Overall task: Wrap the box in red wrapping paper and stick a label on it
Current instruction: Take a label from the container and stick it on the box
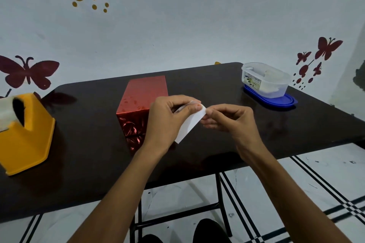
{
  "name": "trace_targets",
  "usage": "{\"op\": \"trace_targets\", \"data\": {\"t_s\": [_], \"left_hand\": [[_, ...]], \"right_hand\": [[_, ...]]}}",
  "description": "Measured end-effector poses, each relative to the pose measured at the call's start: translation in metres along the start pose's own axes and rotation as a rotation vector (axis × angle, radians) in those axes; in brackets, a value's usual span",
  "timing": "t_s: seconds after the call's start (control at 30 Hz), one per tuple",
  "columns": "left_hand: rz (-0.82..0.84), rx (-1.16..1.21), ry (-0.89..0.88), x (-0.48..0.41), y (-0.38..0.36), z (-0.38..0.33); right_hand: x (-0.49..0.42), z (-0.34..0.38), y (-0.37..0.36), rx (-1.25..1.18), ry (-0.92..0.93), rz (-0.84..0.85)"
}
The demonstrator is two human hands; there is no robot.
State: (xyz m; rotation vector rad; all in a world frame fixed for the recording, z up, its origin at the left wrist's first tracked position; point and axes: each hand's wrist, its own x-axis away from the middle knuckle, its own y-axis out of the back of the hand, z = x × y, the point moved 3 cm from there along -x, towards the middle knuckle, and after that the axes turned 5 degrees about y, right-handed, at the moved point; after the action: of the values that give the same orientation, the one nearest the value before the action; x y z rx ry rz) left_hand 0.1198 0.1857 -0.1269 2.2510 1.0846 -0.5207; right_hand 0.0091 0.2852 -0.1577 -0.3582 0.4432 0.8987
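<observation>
left hand (167,122) and right hand (231,120) pinch label (190,126) | box (142,100) corner hidden behind left hand

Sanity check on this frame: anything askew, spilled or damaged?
Nothing spilled or damaged. Minor: the red box has crinkled foil on its near end, and the clear container stands on its blue lid. The left hand and right hand pinch the white label.

Left hand (167,122): raised, fingers (178,101) curled, thumb and forefinger pinching upper end of white label (190,124).
Right hand (231,120): level alongside, fingertips (209,113) pinching same end.
Left forearm (122,183), right forearm (276,175): bare, extended forward, converging.
</observation>
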Motion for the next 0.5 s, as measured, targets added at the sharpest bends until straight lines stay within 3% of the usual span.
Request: {"op": "trace_targets", "data": {"t_s": [0.5], "left_hand": [[-0.005, -0.030, -0.016, 0.0014, -0.0006, 0.0011]], "right_hand": [[0.0023, -0.0016, 0.0011, 0.009, -0.002, -0.006]]}}
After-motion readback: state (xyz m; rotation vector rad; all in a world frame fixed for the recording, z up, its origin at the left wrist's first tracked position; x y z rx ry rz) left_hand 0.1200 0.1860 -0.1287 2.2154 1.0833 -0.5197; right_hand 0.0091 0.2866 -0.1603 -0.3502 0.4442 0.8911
